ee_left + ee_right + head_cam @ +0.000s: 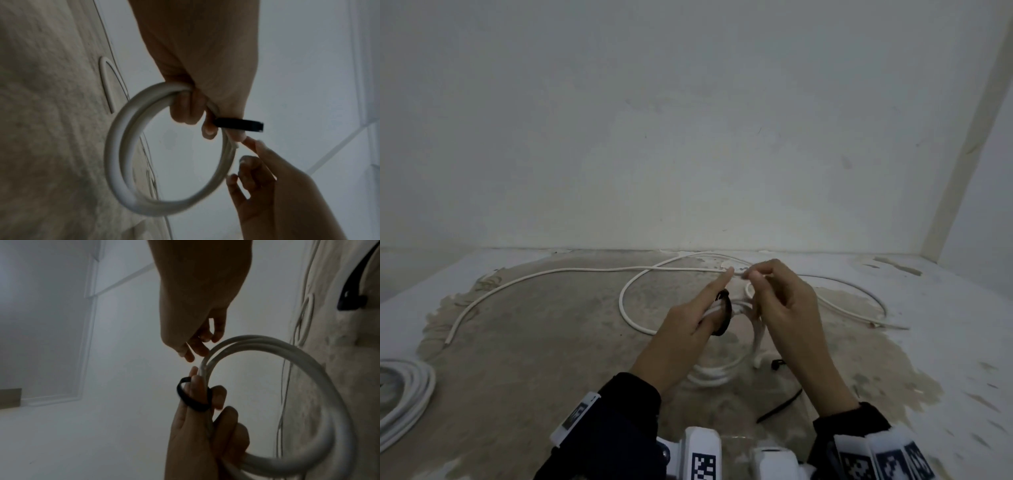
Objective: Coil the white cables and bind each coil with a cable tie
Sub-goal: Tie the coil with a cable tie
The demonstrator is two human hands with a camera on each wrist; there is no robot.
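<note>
Two hands are seen raised above a worn, stained floor [534, 342] in front of a pale wall [688, 120]. A white coil [127, 154] of several turns of cable is gripped by the left hand [685, 329], whose fingers [185, 110] are curled round the strands at the top of the loop, with the index finger stretched forward along the cable. A black cable tie [193, 395] is seen looped loosely round the coil's strands and that outstretched finger; its free end [240, 125] sticks out sideways just past the fingertips. The right hand [784, 301] is held just beside the coil, near the left fingertips, with its fingers [197, 345] loosely bent and its thumb and forefinger tips brought close together. Whether anything is pinched between them cannot be told from any view; in the wrist views they appear to be close to the coil rather than gripping it.

On the floor beyond the hands, a long loose white cable [551, 274] is laid out in wide curves, with one end lying toward the left. A second, finished-looking bundle of white cable [404, 387] lies at the left edge. A spare black tie [779, 406] lies on the floor under the right forearm.
</note>
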